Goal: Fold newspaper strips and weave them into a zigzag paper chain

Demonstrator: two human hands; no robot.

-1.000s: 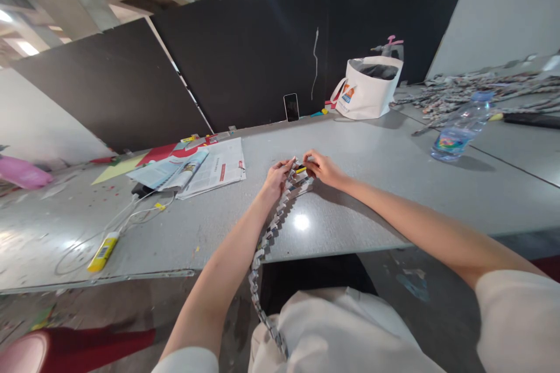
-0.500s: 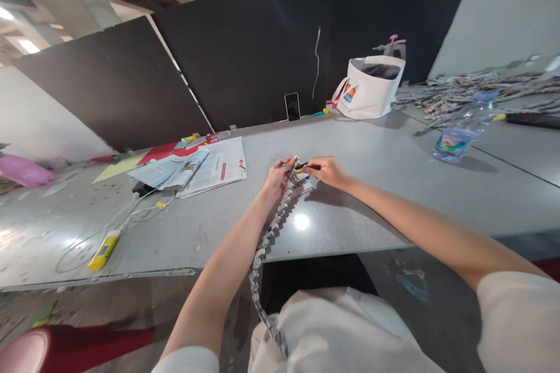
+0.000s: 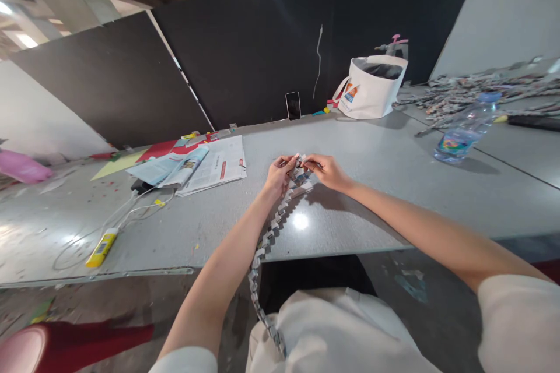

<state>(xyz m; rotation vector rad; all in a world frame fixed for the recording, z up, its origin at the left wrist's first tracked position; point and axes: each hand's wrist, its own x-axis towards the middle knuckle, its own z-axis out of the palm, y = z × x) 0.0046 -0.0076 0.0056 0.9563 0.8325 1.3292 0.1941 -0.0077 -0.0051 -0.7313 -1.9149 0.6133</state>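
A long zigzag chain of folded paper pieces runs from between my hands, over the table edge and down onto my lap. My left hand is closed around its upper end. Opposite it, my right hand pinches a small folded paper piece at the same end, fingertips close to those of the left. Just below my fingers, a loose folded paper strip lies on the table beside the chain. My fingers hide part of the join.
Newspapers lie to the left, with a yellow glue stick and white cable nearer me. A phone leans on the black panel. Rightward stand a white bag, a water bottle and a heap of paper strips.
My right fingers have shifted slightly up and left, onto the chain's end. The dark and yellow bit seen at their tips before no longer shows. My left hand stays nearly in place.
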